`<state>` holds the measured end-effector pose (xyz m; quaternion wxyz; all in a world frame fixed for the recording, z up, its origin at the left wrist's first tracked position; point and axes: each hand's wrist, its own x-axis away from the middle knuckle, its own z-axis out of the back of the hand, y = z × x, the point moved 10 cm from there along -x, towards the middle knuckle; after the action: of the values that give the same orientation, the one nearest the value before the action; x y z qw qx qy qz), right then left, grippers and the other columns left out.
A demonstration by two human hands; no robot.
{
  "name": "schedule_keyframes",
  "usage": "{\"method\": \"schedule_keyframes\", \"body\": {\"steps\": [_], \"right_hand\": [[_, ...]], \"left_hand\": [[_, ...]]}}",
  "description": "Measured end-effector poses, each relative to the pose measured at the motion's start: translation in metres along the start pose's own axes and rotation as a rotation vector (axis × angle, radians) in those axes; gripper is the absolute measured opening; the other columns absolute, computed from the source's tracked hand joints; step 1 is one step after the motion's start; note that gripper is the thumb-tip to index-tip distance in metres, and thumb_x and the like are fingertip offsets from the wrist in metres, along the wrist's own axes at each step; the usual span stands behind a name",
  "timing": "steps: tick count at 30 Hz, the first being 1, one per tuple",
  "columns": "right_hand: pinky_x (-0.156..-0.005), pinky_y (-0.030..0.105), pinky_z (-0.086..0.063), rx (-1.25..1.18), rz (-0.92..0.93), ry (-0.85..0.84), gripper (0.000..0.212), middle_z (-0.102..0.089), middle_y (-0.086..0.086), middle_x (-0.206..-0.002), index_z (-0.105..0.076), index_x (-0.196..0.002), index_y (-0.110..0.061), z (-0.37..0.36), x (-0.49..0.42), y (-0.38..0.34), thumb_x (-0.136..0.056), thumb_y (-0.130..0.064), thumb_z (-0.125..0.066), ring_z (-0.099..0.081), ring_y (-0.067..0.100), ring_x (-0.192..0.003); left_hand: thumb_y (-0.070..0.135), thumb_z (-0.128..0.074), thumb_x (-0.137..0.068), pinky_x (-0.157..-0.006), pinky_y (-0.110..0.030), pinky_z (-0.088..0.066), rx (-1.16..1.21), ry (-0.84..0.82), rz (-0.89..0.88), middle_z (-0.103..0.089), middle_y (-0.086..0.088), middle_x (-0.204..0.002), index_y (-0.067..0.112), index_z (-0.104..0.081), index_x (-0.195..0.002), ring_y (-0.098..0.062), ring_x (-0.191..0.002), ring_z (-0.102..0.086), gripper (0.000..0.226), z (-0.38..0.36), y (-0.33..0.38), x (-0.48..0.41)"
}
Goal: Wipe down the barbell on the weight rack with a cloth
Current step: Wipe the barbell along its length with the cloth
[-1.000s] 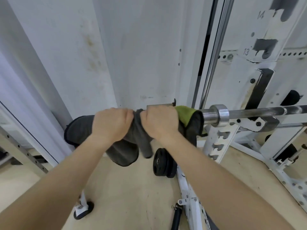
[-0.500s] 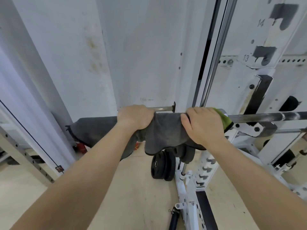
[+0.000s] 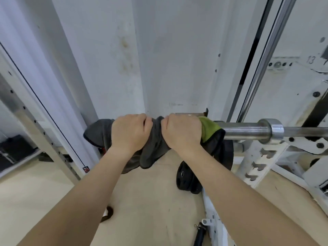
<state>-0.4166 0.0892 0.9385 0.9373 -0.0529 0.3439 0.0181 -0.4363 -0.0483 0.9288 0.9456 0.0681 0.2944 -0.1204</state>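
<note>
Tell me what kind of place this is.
Most likely a gym or weight room. A steel barbell with a collar lies across a white rack with notched uprights, and black weight plates sit on the floor below. The left hand and right hand grip a cloth round the bar.

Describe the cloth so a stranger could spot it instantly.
Find the steel barbell on the white rack. Near its end, the left hand and right hand grip a cloth bunched over it. It is the only soft thing there: dark grey with a green patch.
</note>
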Motion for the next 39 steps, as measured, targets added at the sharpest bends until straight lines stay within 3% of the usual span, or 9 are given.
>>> {"method": "schedule_keyframes", "body": {"steps": [3,6,12,14,18,23,30,35,39], "right_hand": [[-0.051,0.031,-0.022,-0.047,0.041,-0.008,0.041,-0.031,-0.005,-0.042,-0.033,-0.05,-0.023,-0.006,0.001,-0.039,-0.09,-0.03,-0.033,-0.036,0.022,-0.039],[-0.054,0.032,-0.024,-0.031,0.077,-0.004,0.043,-0.057,0.003,-0.05,-0.056,-0.059,-0.018,-0.014,-0.002,-0.064,-0.092,-0.031,-0.033,-0.049,0.025,-0.043],[-0.058,0.032,-0.025,0.052,0.119,-0.051,0.039,-0.064,0.003,-0.057,-0.06,-0.064,-0.017,-0.024,-0.004,-0.092,-0.094,-0.031,-0.038,-0.055,0.027,-0.048],[-0.056,0.032,-0.027,0.048,0.142,-0.073,0.038,-0.063,0.002,-0.058,-0.059,-0.067,-0.018,-0.024,-0.004,-0.092,-0.097,-0.031,-0.041,-0.052,0.027,-0.049],[-0.048,0.029,-0.027,0.046,0.145,-0.039,0.039,-0.05,-0.001,-0.051,-0.042,-0.06,-0.022,-0.021,-0.005,-0.092,-0.097,-0.03,-0.032,-0.043,0.024,-0.044],[-0.048,0.026,-0.019,0.122,0.109,0.026,0.037,-0.038,-0.003,-0.046,-0.04,-0.057,-0.02,-0.022,-0.003,-0.091,-0.092,-0.029,-0.033,-0.032,0.022,-0.04],[-0.05,0.03,-0.025,0.138,0.074,0.001,0.041,-0.043,-0.004,-0.051,-0.049,-0.064,-0.018,-0.024,-0.005,-0.088,-0.096,-0.032,-0.028,-0.042,0.026,-0.045],[-0.048,0.029,-0.017,0.153,0.073,0.02,0.041,-0.036,-0.007,-0.049,-0.047,-0.062,-0.019,-0.021,-0.005,-0.09,-0.096,-0.031,-0.029,-0.036,0.023,-0.042],[-0.049,0.03,-0.024,0.158,0.068,0.001,0.042,-0.042,-0.004,-0.05,-0.049,-0.065,-0.019,-0.024,-0.005,-0.09,-0.096,-0.033,-0.026,-0.041,0.025,-0.044]], "left_hand": [[0.033,-0.035,-0.099,-0.052,-0.035,-0.031,0.159,-0.115,0.121,-0.057,-0.002,-0.061,0.013,-0.051,-0.062,-0.023,-0.06,-0.051,0.045,-0.01,-0.032,-0.009],[0.022,-0.042,-0.095,-0.073,-0.039,-0.046,0.734,-0.303,0.357,-0.068,-0.005,-0.078,0.013,-0.064,-0.071,-0.025,-0.08,-0.061,0.034,-0.03,-0.059,-0.01],[0.029,-0.042,-0.103,-0.088,-0.021,-0.051,1.495,0.018,0.826,-0.071,0.003,-0.11,0.017,-0.067,-0.11,-0.007,-0.097,-0.066,0.029,-0.042,-0.065,0.063],[0.028,-0.039,-0.106,-0.087,-0.009,-0.048,1.409,0.128,0.789,-0.068,0.012,-0.117,0.023,-0.063,-0.128,0.003,-0.105,-0.062,0.033,-0.036,-0.064,0.088],[0.01,-0.051,-0.1,-0.078,-0.01,-0.047,1.32,0.301,0.756,-0.073,0.019,-0.1,0.029,-0.072,-0.117,0.002,-0.096,-0.066,0.033,-0.019,-0.074,0.105],[0.016,-0.053,-0.099,-0.083,-0.012,-0.047,1.356,0.237,0.68,-0.07,0.032,-0.099,0.031,-0.065,-0.13,0.007,-0.095,-0.064,0.037,-0.034,-0.079,0.093],[0.03,-0.069,-0.089,-0.083,-0.035,-0.057,1.257,0.325,0.694,-0.075,0.017,-0.091,0.026,-0.077,-0.107,-0.004,-0.09,-0.069,0.02,-0.034,-0.101,0.102],[0.027,-0.055,-0.094,-0.07,-0.021,-0.051,1.229,0.307,0.585,-0.069,0.016,-0.081,0.031,-0.063,-0.133,-0.001,-0.069,-0.06,0.04,-0.033,-0.084,0.09],[0.037,-0.061,-0.094,-0.07,-0.029,-0.054,1.081,0.302,0.529,-0.071,0.016,-0.078,0.03,-0.072,-0.116,-0.003,-0.072,-0.065,0.025,-0.031,-0.098,0.095]]}}
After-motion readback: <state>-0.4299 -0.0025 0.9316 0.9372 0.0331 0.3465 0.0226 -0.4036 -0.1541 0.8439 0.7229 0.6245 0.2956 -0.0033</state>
